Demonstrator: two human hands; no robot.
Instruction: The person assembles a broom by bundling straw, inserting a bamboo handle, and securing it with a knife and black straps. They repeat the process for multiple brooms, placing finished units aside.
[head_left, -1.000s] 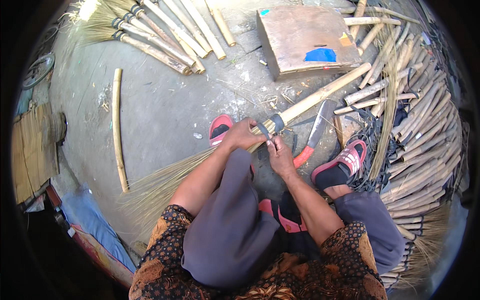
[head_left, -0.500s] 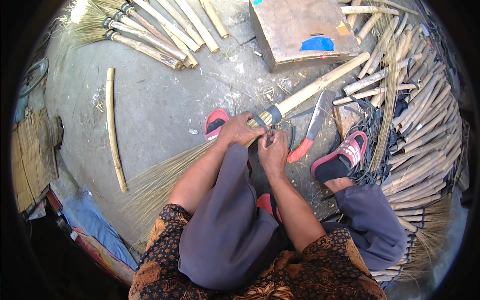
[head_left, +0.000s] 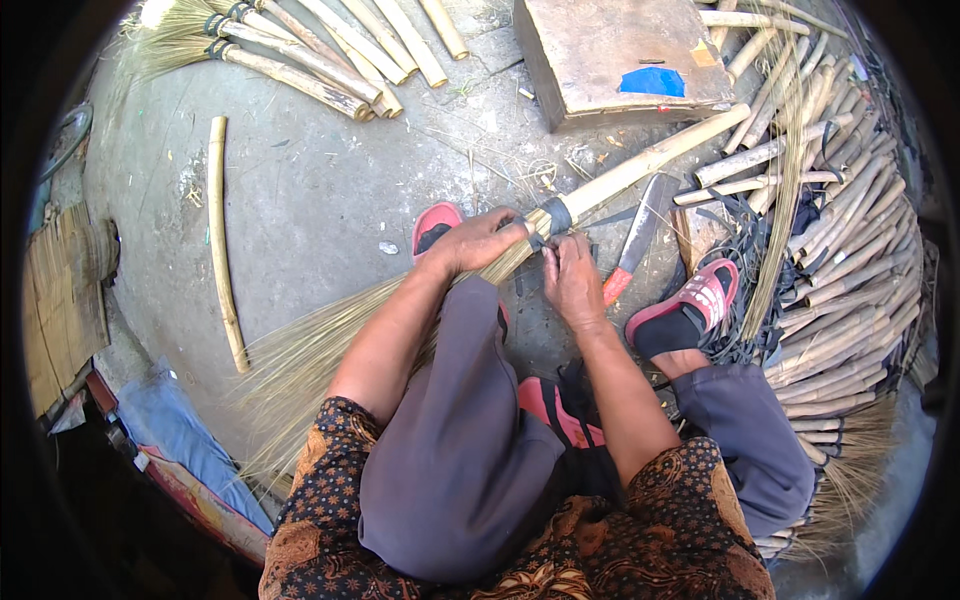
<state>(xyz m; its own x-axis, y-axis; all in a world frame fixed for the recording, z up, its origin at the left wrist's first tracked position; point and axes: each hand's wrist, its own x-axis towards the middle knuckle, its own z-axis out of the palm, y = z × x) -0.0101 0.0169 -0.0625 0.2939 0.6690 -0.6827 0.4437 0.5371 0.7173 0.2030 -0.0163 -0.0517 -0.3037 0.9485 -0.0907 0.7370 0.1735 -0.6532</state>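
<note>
A stick broom lies slantwise across my raised knee, its bamboo handle (head_left: 655, 158) toward the far right and its loose bristles (head_left: 325, 345) spread to the near left. Dark rubber strip (head_left: 557, 214) is wound round the joint of handle and bristles. My left hand (head_left: 482, 240) is closed round the bristles just below that winding. On the near side, my right hand (head_left: 576, 282) pinches a dark strip end against the bristles; the fingertips partly cover it. A large knife (head_left: 645, 222) with a red handle lies on the ground to the right of my right hand.
A wooden box (head_left: 625, 60) stands beyond the handle. Stacked brooms (head_left: 850, 290) and loose dark strips (head_left: 720, 240) fill the right side. More brooms (head_left: 300, 75) lie at the far left, with a single bamboo stick (head_left: 222, 240) nearer. My sandalled foot (head_left: 690, 305) rests beside the strips.
My right hand has shifted right and now pinches the strip from below. The left hand has slid slightly toward the winding. The strip's tail near the right hand is less visible.
</note>
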